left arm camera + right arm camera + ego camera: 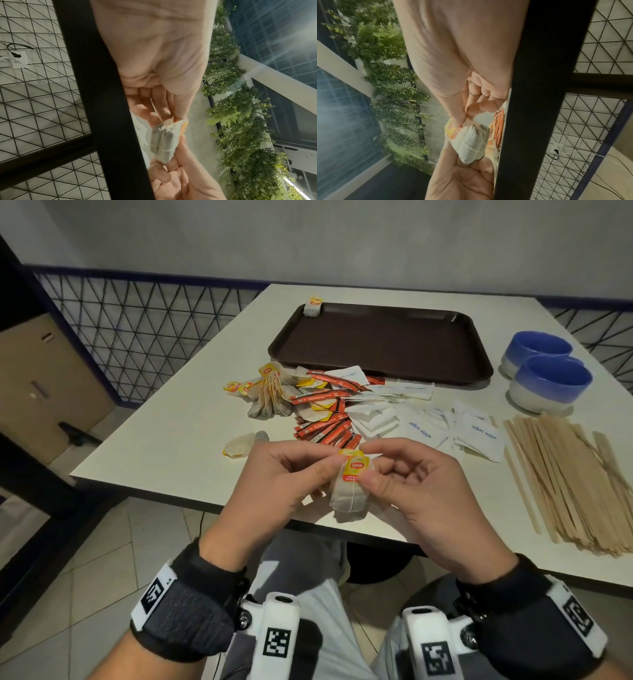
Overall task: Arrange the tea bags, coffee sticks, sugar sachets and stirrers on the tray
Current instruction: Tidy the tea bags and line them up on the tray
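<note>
Tea-bag step in hand, by the look of it: a tea bag (349, 491) held over the near edge of the table (171, 440), pinched from both sides, left hand (277, 474) gripping the left of its yellow tag (356, 469) and bag top, right hand (421, 484) gripping the right, thumb on the tag's lower corner. Probably tidying string and tag before placing. Only one bag (313, 308) so far on the tray (376, 347), propped at its far left corner; the rest unsorted on the table between tray and near edge: heap of tea bags (270, 395) to the left, coffee sticks (329, 426) in the middle, sugar sachets (428, 426) to their right, stirrers (565, 474) by the right edge, two blue bowls (544, 371) beyond them. Next move, as a guess: carry the bag over the heap to the far left corner and set it just beside the first, tag up, without tipping the propped one. Hard to make out: the string's path, whether still wound round the bag; fingers behind the bag in the head view; wrist views half blocked by the dark table edge. Count of the heaped bags unreadable.
</note>
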Available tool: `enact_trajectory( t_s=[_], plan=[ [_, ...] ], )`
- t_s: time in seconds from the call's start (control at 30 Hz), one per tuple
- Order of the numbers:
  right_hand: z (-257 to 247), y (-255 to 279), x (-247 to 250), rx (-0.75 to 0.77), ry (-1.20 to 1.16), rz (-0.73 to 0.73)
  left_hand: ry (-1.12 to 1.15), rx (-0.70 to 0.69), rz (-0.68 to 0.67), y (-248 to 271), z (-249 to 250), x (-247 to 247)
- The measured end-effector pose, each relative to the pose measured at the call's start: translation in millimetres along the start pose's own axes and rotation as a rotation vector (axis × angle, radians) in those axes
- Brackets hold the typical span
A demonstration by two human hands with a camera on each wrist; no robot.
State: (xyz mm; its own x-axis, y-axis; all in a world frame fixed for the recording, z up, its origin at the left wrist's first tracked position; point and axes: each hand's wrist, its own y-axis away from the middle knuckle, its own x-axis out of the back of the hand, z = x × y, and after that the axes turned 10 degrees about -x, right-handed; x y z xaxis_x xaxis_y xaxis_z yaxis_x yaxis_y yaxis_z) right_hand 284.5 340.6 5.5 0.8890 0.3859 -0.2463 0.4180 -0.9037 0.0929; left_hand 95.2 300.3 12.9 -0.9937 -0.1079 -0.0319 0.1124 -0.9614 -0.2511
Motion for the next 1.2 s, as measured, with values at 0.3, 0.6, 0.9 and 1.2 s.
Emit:
enact_trajectory(
  t_s=[0.3, 0.6, 0.9, 1.2],
  plan=[
    [2.1, -0.3, 0.7, 0.024, 0.078, 0.062, -0.015, -0.063, -0.078, 2.8, -0.2, 2.0],
    [-0.8, 1.8, -2.0, 0.041, -0.026, 0.090, -0.017, -0.108, -0.010, 1.1, -6.0, 3.9],
    [2.6, -0.7, -1.7, 0.021, 0.026, 0.095, -0.061, -0.120, -0.053, 1.3, -7.3, 3.1],
    [-1.7, 3.4, -3.3, 0.063, 0.087, 0.088, -0.064, -0.127, -0.022, 1.8, -8.2, 5.2]
  ],
)
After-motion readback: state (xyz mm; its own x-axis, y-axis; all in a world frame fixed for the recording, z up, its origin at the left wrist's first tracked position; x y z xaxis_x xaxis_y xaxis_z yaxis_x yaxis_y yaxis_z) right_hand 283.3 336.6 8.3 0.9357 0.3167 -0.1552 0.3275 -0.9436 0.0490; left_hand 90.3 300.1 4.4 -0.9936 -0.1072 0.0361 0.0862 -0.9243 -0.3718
